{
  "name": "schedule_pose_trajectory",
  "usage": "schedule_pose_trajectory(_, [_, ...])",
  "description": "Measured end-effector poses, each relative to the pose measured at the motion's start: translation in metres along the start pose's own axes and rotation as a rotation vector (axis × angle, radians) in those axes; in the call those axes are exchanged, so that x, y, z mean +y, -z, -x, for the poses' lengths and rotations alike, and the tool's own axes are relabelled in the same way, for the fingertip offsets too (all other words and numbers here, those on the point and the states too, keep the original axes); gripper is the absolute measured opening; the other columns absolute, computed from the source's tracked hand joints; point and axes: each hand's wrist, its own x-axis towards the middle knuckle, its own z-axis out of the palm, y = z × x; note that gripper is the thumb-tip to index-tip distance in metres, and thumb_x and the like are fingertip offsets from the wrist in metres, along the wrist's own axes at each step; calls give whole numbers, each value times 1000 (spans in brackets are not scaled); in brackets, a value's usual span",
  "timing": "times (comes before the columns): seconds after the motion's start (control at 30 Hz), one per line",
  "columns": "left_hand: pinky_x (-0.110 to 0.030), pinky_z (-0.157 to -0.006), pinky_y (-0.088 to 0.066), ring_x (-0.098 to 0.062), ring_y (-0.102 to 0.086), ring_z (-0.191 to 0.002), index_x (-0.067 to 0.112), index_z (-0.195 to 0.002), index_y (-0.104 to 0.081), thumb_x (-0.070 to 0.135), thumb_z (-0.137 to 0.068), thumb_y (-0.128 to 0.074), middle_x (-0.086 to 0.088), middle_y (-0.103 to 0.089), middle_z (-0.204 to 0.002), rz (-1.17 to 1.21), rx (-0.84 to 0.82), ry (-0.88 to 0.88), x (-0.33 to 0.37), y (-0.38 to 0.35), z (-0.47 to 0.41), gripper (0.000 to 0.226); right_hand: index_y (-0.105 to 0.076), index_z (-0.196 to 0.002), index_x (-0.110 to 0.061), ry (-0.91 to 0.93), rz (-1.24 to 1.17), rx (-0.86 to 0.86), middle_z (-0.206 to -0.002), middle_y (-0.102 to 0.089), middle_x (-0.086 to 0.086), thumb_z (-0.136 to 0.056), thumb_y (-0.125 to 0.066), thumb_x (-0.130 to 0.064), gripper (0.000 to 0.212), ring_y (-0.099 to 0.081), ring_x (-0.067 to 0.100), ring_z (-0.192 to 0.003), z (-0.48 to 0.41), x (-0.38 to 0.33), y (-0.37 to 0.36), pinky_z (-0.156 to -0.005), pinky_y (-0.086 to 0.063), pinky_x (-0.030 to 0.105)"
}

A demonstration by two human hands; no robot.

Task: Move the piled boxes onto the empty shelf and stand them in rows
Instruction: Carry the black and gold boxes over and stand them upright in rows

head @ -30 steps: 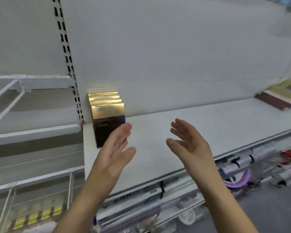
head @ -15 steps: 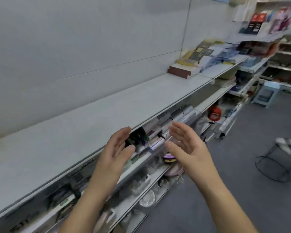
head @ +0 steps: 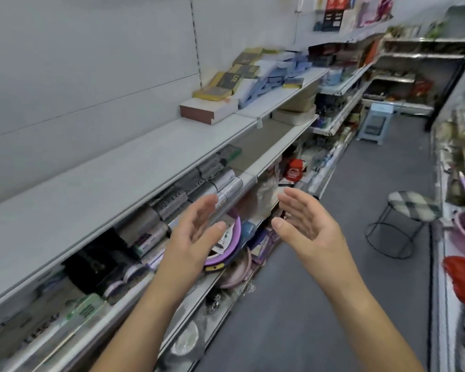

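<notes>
Plainly, in the head view the left hand (head: 196,232) and right hand (head: 306,224) carry nothing, fingers wide, palms facing. The piled boxes (head: 253,76) lie in a slanting heap at the far end of the empty shelf (head: 105,178); tugging a lower one could slide others off.

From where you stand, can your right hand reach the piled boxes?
Probably not yet. The right hand is open and empty, but the boxes lie far along the shelf; nothing blocks the way.
</notes>
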Motion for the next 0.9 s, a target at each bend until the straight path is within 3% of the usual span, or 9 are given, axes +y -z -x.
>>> schedule_pose_trajectory(0.27, [-10, -105, -42, 5, -53, -131, 25, -137, -57, 28, -86, -61, 17, -61, -141, 37, -36, -21, -38, -64, -124, 51, -56, -137, -35, -15, 47, 60, -132, -64, -20, -87, -77, -27, 55, -57, -1, -127, -113, 43, 55, -111, -45, 36])
schedule_pose_trajectory(0.47, [-2, -95, -42, 8, -55, -126, 25, -137, -57, 20, -95, -66, 13, -60, -142, 72, -16, 43, -66, -101, -230, 43, -56, -136, -38, -71, 98, 51, -132, -64, -20, -88, -76, -26, 54, -58, -2, -125, -215, 60, 87, -111, -46, 37])
schedule_pose_trajectory(0.77, [-8, -105, -41, 9, -54, -127, 29, -135, -58, 31, -85, -61, 20, -63, -137, 9, -21, 38, -76, -169, -374, 51, -56, -133, -41, -87, 84, 79, -130, -64, -24, -88, -75, -28, 51, -58, -7, -122, -357, 88, 153, -111, -46, 34])
schedule_pose_trajectory(0.9, [1, -93, -41, 16, -54, -121, 29, -136, -57, 16, -98, -64, 22, -60, -137, -34, 62, 74, -84, -196, -427, 41, -58, -131, -40, -64, 43, 12, -128, -66, -21, -89, -75, -24, 48, -60, -4, -120, -432, 107, 181, -110, -47, 34])
